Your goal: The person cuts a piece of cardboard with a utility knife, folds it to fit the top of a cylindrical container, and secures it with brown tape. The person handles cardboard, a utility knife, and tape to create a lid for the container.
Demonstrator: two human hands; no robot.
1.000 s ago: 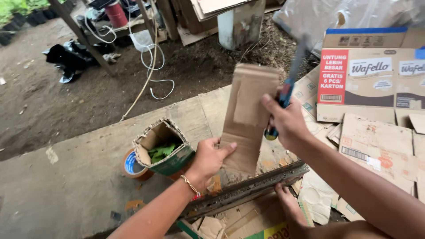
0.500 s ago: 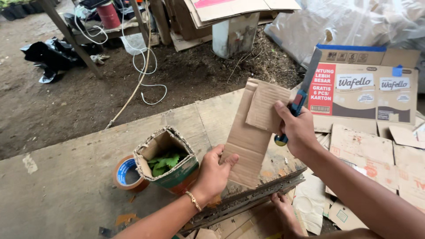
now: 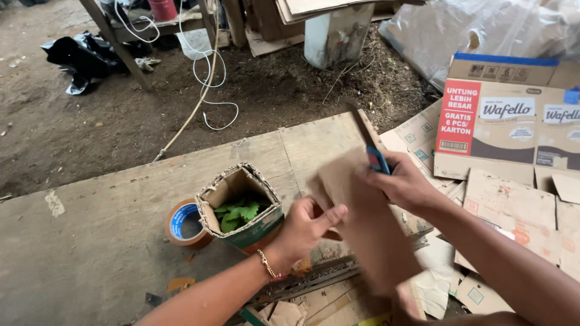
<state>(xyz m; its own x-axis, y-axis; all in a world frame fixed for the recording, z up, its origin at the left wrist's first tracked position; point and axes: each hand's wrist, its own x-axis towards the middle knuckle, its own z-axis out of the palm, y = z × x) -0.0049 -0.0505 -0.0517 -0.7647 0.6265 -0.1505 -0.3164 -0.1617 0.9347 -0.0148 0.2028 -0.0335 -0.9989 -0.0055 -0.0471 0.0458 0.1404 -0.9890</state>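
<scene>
Head view: cardboard piece (image 3: pixel 362 232) held up between both hands over the near edge of the plywood tabletop (image 3: pixel 109 223); motion-blurred, so outline approx. only. Flat brown corrugated sheet, longish, matte.

L hand (image 3: pixel 305 226): fingers curled on the sheet's left edge, thumb pointing toward the R hand; grip closed on the cardboard. Gold chain bracelet at the wrist.

R hand (image 3: pixel 402 184): fist closed round a blue-handled knife (image 3: pixel 370 145), dark blade pointing up and away, above the sheet's top edge. Can't tell whether this hand also pinches the sheet.

Step, as judged: mid-handling/trimming of the sheet w/ the blade. Next move would call for steadying the sheet first, keeping L fingers off the blade line.

Left of L hand, close: small open box made of cardboard (image 3: pixel 241 208), wavy corrugated rim, green leaves inside, green print on the lower wall. Just beyond it, touching or nearly: roll of brown packing tape (image 3: pixel 184 224), blue inner core.

Right of R hand: printed carton (image 3: pixel 507 130), flattened scraps. Past the tabletop: bare dirt, white cord.
</scene>
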